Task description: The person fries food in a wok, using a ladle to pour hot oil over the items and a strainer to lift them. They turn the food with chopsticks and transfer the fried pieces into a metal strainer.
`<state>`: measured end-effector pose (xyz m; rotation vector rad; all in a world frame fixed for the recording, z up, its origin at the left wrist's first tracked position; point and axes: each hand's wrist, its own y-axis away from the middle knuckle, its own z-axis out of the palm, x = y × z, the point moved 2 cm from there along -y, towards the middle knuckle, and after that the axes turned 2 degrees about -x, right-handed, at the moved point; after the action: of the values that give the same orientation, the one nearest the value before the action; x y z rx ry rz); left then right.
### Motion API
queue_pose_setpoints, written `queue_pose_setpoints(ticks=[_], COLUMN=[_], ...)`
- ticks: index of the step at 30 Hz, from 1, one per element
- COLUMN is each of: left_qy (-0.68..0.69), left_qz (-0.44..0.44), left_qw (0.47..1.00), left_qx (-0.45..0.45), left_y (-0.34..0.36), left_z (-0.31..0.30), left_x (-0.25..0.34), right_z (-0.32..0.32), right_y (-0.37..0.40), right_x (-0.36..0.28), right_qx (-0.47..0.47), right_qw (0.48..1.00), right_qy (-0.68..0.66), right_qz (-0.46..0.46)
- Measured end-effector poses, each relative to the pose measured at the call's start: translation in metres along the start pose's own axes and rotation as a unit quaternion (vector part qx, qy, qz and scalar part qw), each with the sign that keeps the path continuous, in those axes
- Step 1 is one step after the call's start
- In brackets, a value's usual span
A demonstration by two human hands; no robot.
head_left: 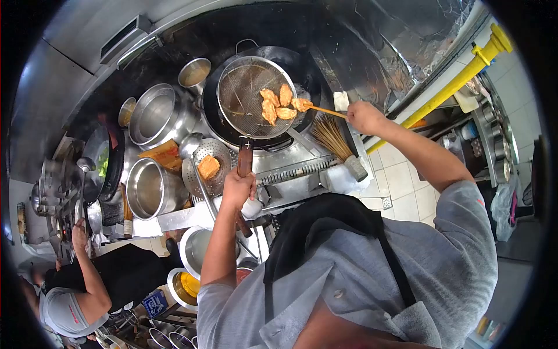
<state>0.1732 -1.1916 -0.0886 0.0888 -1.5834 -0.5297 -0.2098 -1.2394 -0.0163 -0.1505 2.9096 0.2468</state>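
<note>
Left hand [238, 189]: clenched round strainer [241, 87] handle.
Right hand [365, 116]: pinching chopsticks [326, 110] against fried pieces [278, 104].
Around: wok [307, 72] beneath; pot [151, 189], brush [332, 136] beside.

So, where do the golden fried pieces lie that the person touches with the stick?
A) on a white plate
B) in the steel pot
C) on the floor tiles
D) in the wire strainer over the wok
D: the fried pieces lie in the strainer above the wok. The right hand holds the stick to them and the left hand grips the strainer's handle.
</note>
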Motion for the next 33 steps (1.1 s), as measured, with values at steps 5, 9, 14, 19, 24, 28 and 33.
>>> queue_pose_setpoints(ticks=[5,9,14,19,24,28,33], left_qy=[-0.002,0.014,-0.025,-0.057,-0.077,-0.066,-0.079], left_qz=[0.001,-0.002,-0.009,-0.038,-0.03,-0.022,-0.015], left_qw=[0.999,1.0,1.0,0.998,0.997,0.998,0.996], left_qx=[0.037,0.0,-0.018,0.012,0.005,0.006,-0.026], left_y=[0.015,0.014,0.005,-0.008,-0.009,-0.007,-0.01], left_z=[-0.01,-0.003,0.018,0.015,0.014,0.017,0.018], left_x=[0.011,0.02,0.024,0.015,0.009,0.014,0.013], right_z=[-0.014,-0.017,-0.016,-0.037,-0.084,-0.144,-0.145], right_y=[0.015,0.005,-0.003,0.028,0.07,0.099,0.077], right_x=[0.01,0.001,-0.01,-0.006,0.0,-0.02,-0.024], right_qx=[0.036,0.021,-0.023,-0.011,0.026,0.053,0.057], right_qw=[0.997,0.999,0.998,0.998,0.995,0.994,0.99], right_qy=[-0.054,0.02,0.059,0.06,0.095,0.085,0.125], right_qz=[0.03,-0.036,0.013,0.01,-0.005,0.047,0.012])
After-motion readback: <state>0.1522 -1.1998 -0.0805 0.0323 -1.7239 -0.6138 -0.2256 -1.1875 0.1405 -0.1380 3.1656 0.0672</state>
